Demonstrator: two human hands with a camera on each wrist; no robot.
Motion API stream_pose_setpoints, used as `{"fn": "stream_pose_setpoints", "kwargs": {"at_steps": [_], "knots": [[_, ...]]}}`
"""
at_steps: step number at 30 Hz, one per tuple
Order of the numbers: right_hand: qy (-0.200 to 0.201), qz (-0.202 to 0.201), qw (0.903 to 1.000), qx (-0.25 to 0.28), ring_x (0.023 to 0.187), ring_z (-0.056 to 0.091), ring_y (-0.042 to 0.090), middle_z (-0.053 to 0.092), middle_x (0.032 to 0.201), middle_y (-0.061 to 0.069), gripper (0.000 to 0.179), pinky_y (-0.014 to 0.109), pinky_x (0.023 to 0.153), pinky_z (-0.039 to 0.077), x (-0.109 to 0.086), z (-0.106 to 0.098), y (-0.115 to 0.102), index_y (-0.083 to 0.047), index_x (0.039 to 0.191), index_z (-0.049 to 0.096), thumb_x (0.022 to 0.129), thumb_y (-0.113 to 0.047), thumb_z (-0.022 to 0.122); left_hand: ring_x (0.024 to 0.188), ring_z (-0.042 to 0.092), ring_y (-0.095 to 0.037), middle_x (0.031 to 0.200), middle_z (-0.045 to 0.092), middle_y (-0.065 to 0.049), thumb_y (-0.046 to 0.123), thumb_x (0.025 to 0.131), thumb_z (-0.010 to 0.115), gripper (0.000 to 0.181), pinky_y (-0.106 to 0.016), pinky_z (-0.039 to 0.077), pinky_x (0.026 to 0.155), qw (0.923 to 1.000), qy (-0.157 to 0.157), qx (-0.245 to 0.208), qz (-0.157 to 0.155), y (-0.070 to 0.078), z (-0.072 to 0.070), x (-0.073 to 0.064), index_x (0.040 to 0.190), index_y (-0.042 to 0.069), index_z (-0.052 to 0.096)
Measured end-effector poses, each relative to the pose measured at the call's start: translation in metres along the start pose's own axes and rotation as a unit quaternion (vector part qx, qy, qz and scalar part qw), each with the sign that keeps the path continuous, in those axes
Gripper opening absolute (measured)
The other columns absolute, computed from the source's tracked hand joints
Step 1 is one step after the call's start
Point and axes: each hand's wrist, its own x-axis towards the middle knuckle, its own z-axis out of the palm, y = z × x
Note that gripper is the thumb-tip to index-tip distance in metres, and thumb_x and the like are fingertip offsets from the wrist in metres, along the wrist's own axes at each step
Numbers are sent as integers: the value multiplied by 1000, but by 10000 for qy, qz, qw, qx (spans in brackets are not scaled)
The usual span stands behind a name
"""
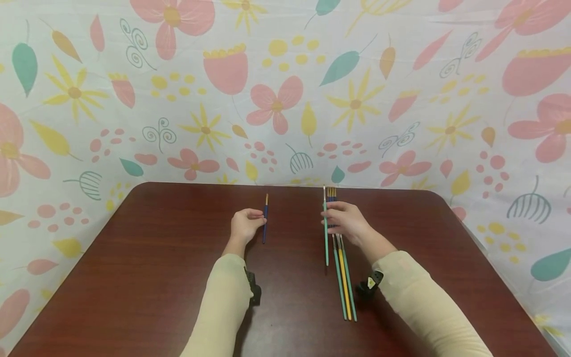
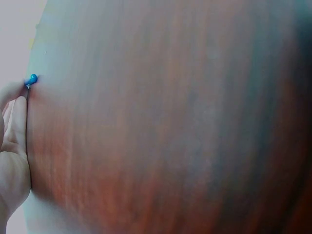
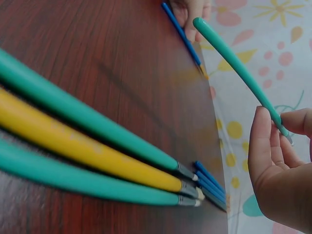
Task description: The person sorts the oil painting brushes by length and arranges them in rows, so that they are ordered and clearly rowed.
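Observation:
My left hand [image 1: 246, 225] pinches a short blue paintbrush [image 1: 265, 223] near the back of the table, its bristles pointing away from me. In the left wrist view just the blue handle end [image 2: 32, 79] shows past the fingertips. A longer green paintbrush [image 3: 236, 68] is pinched between the thumb and fingers of my right hand [image 1: 350, 222], lifted above the table. Below that hand lie two green paintbrushes [image 3: 97, 109] with a yellow paintbrush [image 3: 92, 146] between them. Beyond their tips, several blue paintbrushes [image 3: 209, 183] lie together, partly hidden by my right hand in the head view.
The dark brown wooden table [image 1: 147, 267] reaches back to a hanging cloth [image 1: 276, 59] printed with flowers and leaves. A dark wrist device [image 1: 253, 287] sits on the left sleeve, and another [image 1: 370, 285] on the right.

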Motion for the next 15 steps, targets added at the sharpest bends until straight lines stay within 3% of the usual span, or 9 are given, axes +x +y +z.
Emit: {"fn": "stream_pose_setpoints", "kwargs": {"at_steps": [9, 15], "knots": [[7, 36, 10000, -26, 91, 67, 19, 56, 124, 25, 51, 31, 71, 57, -9, -13, 7, 1, 140, 38, 94, -16, 55, 98, 66, -24, 99, 73, -8, 15, 80, 75, 18, -37, 51, 88, 10000, 23, 55, 10, 0, 0, 0, 96, 8, 72], [-28, 13, 10000, -84, 96, 64, 18, 54, 129, 26, 52, 32, 72, 58, -16, -20, 13, 4, 140, 38, 95, -17, 54, 97, 67, -23, 100, 73, -7, 15, 79, 75, 19, -37, 51, 87, 10000, 14, 67, -21, 0, 0, -1, 96, 9, 72]]}}
